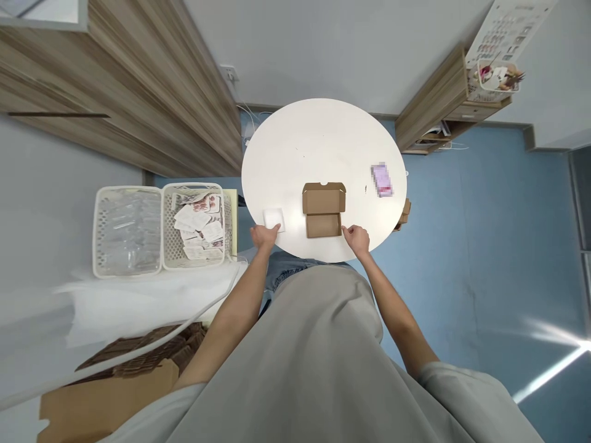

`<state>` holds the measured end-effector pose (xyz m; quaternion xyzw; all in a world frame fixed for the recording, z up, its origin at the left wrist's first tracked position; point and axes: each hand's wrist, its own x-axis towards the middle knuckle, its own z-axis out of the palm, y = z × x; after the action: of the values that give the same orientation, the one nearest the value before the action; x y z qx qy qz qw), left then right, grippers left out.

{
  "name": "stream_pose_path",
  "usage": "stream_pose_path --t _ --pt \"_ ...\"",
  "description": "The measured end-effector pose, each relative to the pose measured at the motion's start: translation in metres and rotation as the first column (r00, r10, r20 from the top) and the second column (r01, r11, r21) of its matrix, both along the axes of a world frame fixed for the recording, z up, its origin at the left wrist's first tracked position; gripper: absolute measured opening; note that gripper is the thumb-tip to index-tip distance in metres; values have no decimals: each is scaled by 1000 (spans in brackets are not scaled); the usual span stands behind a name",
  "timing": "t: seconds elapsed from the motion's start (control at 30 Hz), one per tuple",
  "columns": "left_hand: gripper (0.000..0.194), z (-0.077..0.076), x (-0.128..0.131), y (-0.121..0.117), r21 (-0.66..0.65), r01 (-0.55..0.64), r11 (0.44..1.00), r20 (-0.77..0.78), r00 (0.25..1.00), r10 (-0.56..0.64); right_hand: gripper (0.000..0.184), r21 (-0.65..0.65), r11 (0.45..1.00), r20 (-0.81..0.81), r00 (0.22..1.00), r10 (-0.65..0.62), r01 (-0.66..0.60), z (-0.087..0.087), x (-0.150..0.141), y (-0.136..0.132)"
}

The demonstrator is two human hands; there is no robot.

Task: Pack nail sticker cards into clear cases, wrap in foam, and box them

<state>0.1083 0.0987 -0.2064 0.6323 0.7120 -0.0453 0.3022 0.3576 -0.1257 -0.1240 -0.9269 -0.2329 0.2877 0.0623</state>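
Left grip (265, 235) at white square (274, 217), perhaps pinching, underside hidden

Our left fingers (277, 227) touch a white square (274, 217) on the table (318, 135); our right fingers (346, 230) are at the right end of an open box (324, 201). Beyond them lies a blurred purple thing (381, 179); left of our left fingers, two baskets (162, 231).

A round white desk (323, 135) carries an open brown cardboard box (324, 204) near its front edge, with the lid laid back. A flat white square (274, 217) lies to the left, a blurred purple item (381, 179) to the right.
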Motion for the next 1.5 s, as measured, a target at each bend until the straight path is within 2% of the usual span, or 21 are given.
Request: stream_pose_path --t 0.07,0.13,0.27,0.37,0.47,0.6,0.73,0.8,0.93,1.0,1.07,1.17,1.3,1.5 --pt "69 1 7 -1 29 -44 999 25 999 44 40 12 1000 5 1000 13 -13 3 0 2" --pt "62 4 13 -1 30 -78 996 84 994 76 39 23 999 6 999 35 -35 8 1 4" --pt "44 18 23 0 31 -49 998 188 981 43 36 84 992 -19 995 96 -94 21 7 13" --pt "38 36 25 -6 82 -23 996 239 971 2 27 216 964 -62 983 170 -153 33 13 21" --pt "35 53 26 -22 107 30 994 330 942 -64 21 382 904 -124 958 258 -194 42 18 30" --pt "33 68 33 -50 95 110 989 440 887 -141 46 532 816 -173 914 366 -225 41 17 44" --pt "31 74 47 -71 69 188 980 538 820 -195 65 561 768 -185 858 479 -309 26 17 55" --pt "30 74 54 -77 53 254 966 566 789 -238 62 542 764 -197 831 520 -350 16 20 56" --pt "32 71 69 -80 34 333 942 555 777 -295 24 374 847 -241 842 482 -377 -1 25 53" --pt "40 66 80 -81 34 296 955 543 796 -266 24 293 879 -218 869 444 -376 -6 27 52" --pt "48 60 91 -81 41 204 978 498 845 -197 27 227 901 -192 889 415 -371 -11 28 55" --pt "41 48 107 -83 61 131 989 404 903 -145 28 115 923 -166 909 383 -368 -17 28 64" --pt "23 35 120 -84 79 207 975 314 923 -221 21 4 930 -163 917 363 -368 -24 29 75" --pt "22 26 130 -87 65 294 953 236 924 -301 19 -89 917 -158 915 372 -388 -30 24 79"
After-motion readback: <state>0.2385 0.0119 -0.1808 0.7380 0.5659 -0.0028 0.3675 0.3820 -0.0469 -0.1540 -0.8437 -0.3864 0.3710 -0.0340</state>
